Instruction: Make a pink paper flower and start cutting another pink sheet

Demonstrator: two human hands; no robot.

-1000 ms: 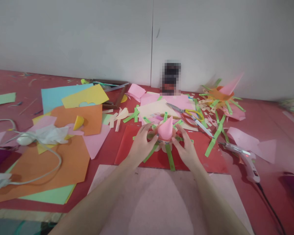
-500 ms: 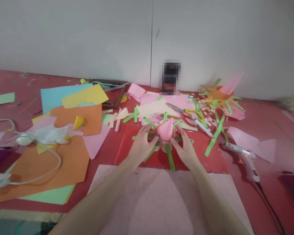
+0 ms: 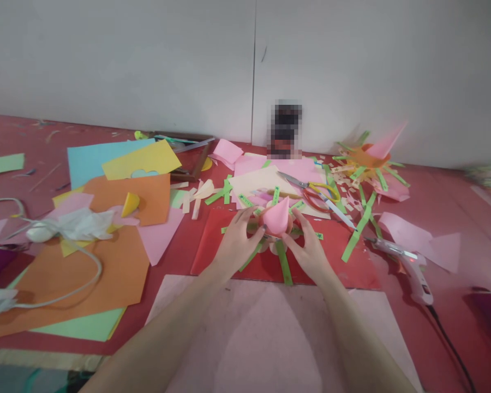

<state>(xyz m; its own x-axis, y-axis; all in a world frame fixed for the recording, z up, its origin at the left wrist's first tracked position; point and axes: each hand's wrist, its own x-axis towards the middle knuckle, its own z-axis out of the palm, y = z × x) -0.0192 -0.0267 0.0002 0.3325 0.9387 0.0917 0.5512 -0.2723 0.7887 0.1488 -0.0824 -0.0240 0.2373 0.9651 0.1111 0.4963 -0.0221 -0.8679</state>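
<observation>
Between my two hands sits a paper flower with a pink cone (image 3: 276, 218) at its centre, pale rounded petals and green paper strips (image 3: 285, 263) spreading outward. It rests over a red board (image 3: 215, 240). My left hand (image 3: 241, 234) curves round its left side, thumb and fingers pressed on the base of the cone. My right hand (image 3: 306, 243) grips the right side in the same way, thumb at the front. The hands partly hide the flower's base.
Scissors (image 3: 311, 185) with yellow and red handles lie behind the flower. A glue gun (image 3: 411, 267) with a black cord lies at right, below a similar paper flower (image 3: 372, 155). Coloured sheets (image 3: 126, 262) and a white cable (image 3: 100, 267) cover the left. A wall stands behind.
My right thumb has shifted slightly left along the front of the flower's base. The flower and my left hand look the same.
</observation>
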